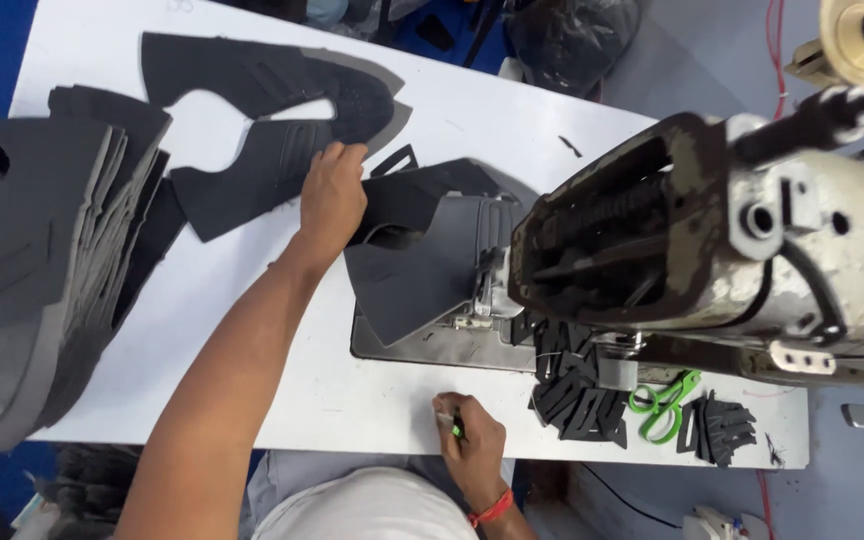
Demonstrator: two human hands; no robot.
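Meanwhile, left hand [332, 198] flat on one dark shoe panel [272, 170], right hand's [470, 442] grip around one green snipper [456, 430].

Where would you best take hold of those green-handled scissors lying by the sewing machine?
By the two green loop handles of the scissors. They point toward the table's near edge, in the open between two piles of small dark cut pieces. The blade end lies tucked under the sewing machine, so fingers probably come in best from the near edge.

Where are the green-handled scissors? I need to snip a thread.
In the head view, the green-handled scissors lie at the white table's near right edge, between two small black stacks.
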